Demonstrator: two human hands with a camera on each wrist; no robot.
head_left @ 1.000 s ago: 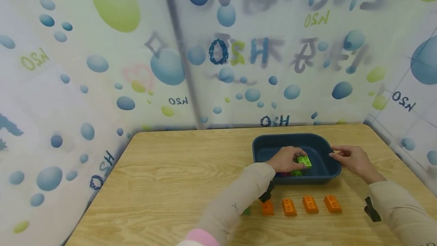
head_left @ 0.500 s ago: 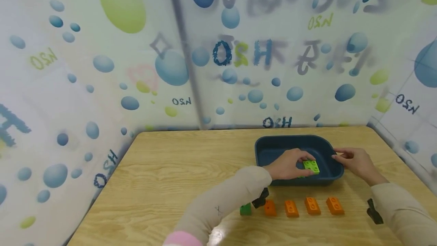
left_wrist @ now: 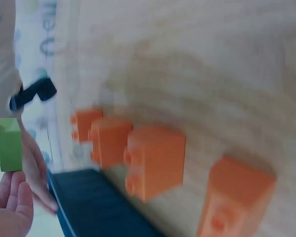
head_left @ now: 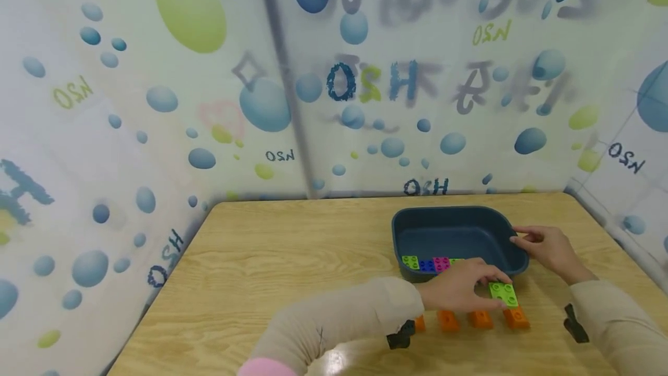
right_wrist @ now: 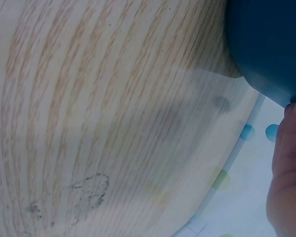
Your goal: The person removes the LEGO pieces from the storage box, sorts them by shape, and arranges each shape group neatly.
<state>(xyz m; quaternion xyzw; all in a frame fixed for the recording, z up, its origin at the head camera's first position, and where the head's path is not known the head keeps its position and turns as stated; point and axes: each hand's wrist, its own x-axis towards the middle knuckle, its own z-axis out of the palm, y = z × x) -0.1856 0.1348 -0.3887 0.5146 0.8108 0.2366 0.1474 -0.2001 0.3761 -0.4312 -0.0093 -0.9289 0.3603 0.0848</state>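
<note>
Lime brick [head_left: 503,294] is held up off the bench [head_left: 292,260], outside the tray [head_left: 454,225], just off its near right corner. Left hand [head_left: 459,286] grasping: brick pinched, thumb on the near side, fingers on the far side, studs up. Brick lies at the fingertips, to the right of the palm.

Relation judged to matter most: lime brick to the rightmost orange brick [head_left: 517,318]. In the head view, the far end of the orange one is overlapped by the lime one. In the left wrist view a gap is seen between them, so the lime brick is taken to be raised and not touching. Lime top roughly square, two studs by two; no long axis made out. Orange brick longer than wide, long axis running away from the person, slightly skewed. Three more orange bricks [head_left: 480,320] are spaced leftward in a row, partly covered by left hand and sleeve.

Right hand [head_left: 553,251]: tray rim pinched at the right side, beyond the lime brick. Left hand clearly the nearer. Along the tray's near wall, a blue brick [head_left: 427,266] and a magenta brick [head_left: 441,263] are seen.
</note>
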